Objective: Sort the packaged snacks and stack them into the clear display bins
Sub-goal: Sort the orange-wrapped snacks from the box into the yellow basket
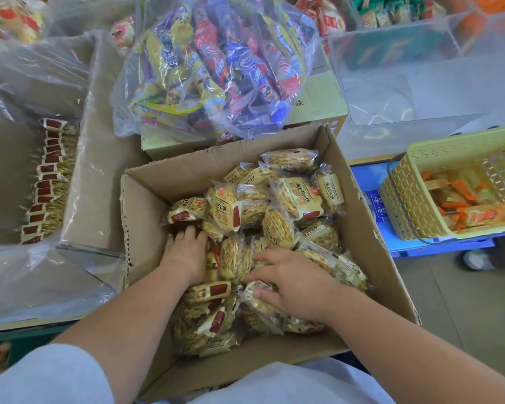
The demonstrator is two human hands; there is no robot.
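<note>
An open cardboard box [146,217] in front of me holds a loose heap of cream-and-red biscuit packets [295,196]. My left hand [187,252] is pushed down into the heap at its left side, fingertips buried among packets. My right hand [286,278] lies flat on the packets at the near right, fingers spread, with no packet lifted. To the left, a plastic-lined bin [94,182] holds a neat row of the same packets [45,182] standing on edge.
A big clear bag of colourful snack packs [216,68] rests on a carton behind the box. An empty clear bin [405,91] stands at the back right. A yellow-green basket [461,182] with orange packets sits on a blue cart at right.
</note>
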